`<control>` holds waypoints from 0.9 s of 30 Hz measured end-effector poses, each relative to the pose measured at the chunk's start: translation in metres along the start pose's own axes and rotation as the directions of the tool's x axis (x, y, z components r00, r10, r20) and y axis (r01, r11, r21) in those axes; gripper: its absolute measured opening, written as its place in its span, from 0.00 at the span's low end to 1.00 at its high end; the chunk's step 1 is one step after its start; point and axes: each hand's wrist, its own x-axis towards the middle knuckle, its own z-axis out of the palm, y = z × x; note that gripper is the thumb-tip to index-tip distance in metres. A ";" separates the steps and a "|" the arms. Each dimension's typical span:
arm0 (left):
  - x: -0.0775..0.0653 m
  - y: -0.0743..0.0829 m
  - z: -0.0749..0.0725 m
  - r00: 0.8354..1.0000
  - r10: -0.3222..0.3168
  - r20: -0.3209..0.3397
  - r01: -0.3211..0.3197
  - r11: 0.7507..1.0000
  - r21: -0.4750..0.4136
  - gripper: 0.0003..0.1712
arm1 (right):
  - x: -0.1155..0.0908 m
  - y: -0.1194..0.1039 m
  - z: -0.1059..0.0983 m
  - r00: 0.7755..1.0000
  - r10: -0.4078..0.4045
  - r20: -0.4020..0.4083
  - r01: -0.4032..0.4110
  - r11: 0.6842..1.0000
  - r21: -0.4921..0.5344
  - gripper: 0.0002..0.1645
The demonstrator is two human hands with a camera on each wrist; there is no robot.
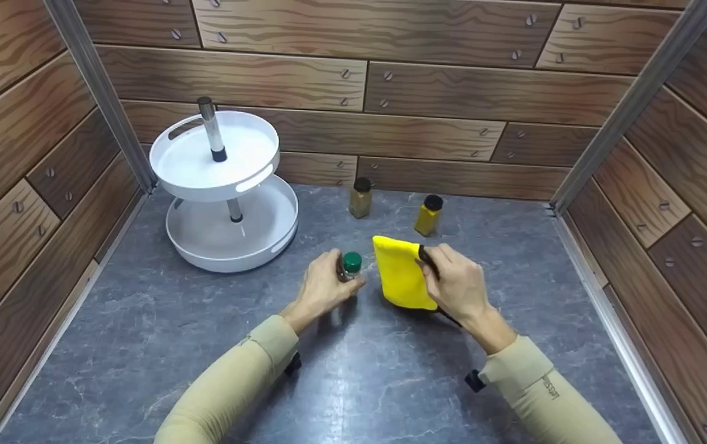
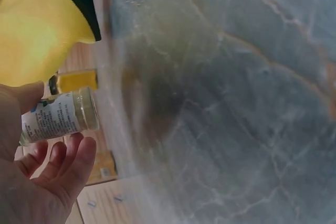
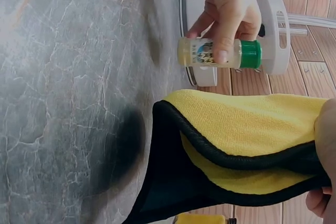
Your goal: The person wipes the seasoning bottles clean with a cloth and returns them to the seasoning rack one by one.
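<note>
My left hand [image 1: 324, 282] grips a small glass spice jar [image 3: 210, 52] with a green cap [image 1: 352, 262] and a printed label. In the right wrist view the thumb lies across the label, and the jar's base is a little off the grey tabletop. To its right, my right hand [image 1: 457, 280] pinches a yellow cloth with black edging [image 1: 404, 274] by its upper corner. The folded cloth hangs beside the jar, apart from it. Part of the right hand is cut off in the right wrist view.
A white two-tier round tray stand [image 1: 224, 253] is at the back left. Two spice bottles with black caps, one brownish [image 1: 360, 198] and one yellow [image 1: 429, 216], stand near the back wall. Wood-patterned walls [image 1: 304, 80] enclose the grey marbled tabletop [image 1: 162, 339].
</note>
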 end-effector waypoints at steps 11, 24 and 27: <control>-0.002 0.000 0.012 0.994 -0.062 0.086 0.060 0.998 0.033 0.28 | -0.003 -0.001 0.000 1.000 -0.003 0.014 0.003 1.000 0.016 0.07; -0.001 -0.005 0.010 0.981 -0.095 0.170 0.094 0.995 0.015 0.33 | -0.005 -0.001 -0.001 0.999 0.007 0.034 -0.007 1.000 0.027 0.06; 0.001 -0.009 0.004 0.974 -0.053 0.218 0.051 0.999 0.017 0.35 | -0.004 -0.001 0.000 1.000 -0.009 0.023 0.008 1.000 0.015 0.06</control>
